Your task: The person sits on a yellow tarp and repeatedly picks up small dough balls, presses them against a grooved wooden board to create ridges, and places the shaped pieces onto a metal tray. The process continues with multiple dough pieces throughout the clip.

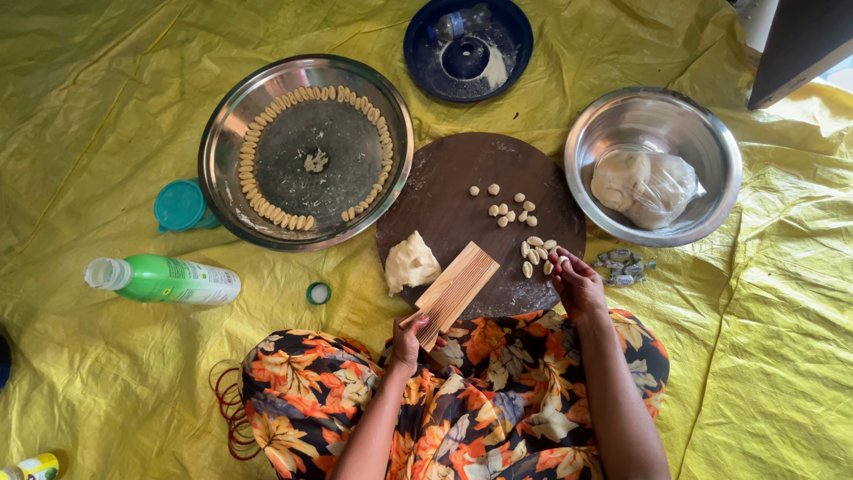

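My left hand (410, 336) grips the near end of a ridged wooden board (455, 290) that leans on the round dark wooden board (444, 209). My right hand (576, 283) pinches a small dough piece at the round board's right edge, beside a cluster of shaped dough pieces (537, 252). Several small dough balls (508, 209) lie mid-board. A lump of pale dough (410, 263) rests left of the ridged board.
A steel plate (227, 142) with shaped dough pieces ringed along its rim lies at left. A steel bowl (595, 133) holds bagged dough (643, 185). A blue dish (431, 71) sits behind. A green bottle (167, 279), teal lid (180, 205) and small cap (318, 292) lie on the yellow sheet (782, 311).
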